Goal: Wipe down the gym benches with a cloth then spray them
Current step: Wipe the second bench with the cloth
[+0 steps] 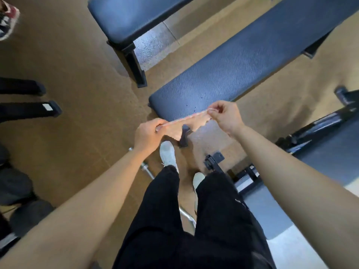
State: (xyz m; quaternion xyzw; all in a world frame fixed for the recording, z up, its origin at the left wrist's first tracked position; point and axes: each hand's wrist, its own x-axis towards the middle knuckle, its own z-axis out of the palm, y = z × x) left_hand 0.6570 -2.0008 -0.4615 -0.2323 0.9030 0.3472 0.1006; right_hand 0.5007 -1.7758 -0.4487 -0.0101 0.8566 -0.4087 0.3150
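A thin pink cloth (191, 123) is stretched between my two hands, just above the near end of a long dark blue padded bench (242, 63). My left hand (149, 133) grips one end of it with curled fingers. My right hand (225, 115) pinches the other end between thumb and fingertips. The cloth hangs slack below the stretched edge. A few dark drops show on the bench pad close to the cloth. No spray bottle is in sight.
A second blue bench (128, 14) stands at the back left on black legs (136, 66). Black equipment frames (310, 129) lie to the right, a metal bar (147, 171) by my white shoes (168, 154). Dark weights (17, 187) and another person's shoe (7, 18) sit at the left.
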